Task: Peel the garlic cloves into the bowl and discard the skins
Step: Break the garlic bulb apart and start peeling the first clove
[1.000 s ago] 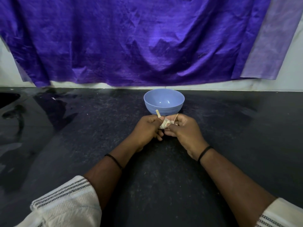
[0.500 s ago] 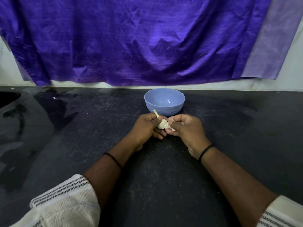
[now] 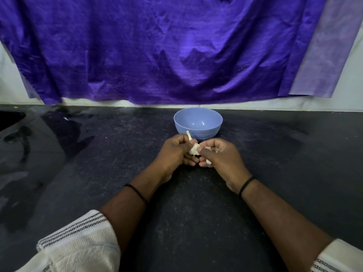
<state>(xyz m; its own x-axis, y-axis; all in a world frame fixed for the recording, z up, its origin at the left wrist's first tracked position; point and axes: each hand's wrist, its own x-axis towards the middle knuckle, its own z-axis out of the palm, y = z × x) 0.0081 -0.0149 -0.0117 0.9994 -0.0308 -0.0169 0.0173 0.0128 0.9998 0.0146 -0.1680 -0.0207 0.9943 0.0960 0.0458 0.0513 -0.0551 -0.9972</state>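
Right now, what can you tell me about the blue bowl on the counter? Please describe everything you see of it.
The blue bowl is round, smooth and of a pale blue, and it looks like plastic, with a few faint ridges low on its outer wall. It stands upright on the dark counter, near the back edge and below the purple cloth. Its inside shows nothing in it, only a small glint of light. Nothing touches it; the two hands work just in front of it, nearer the camera.
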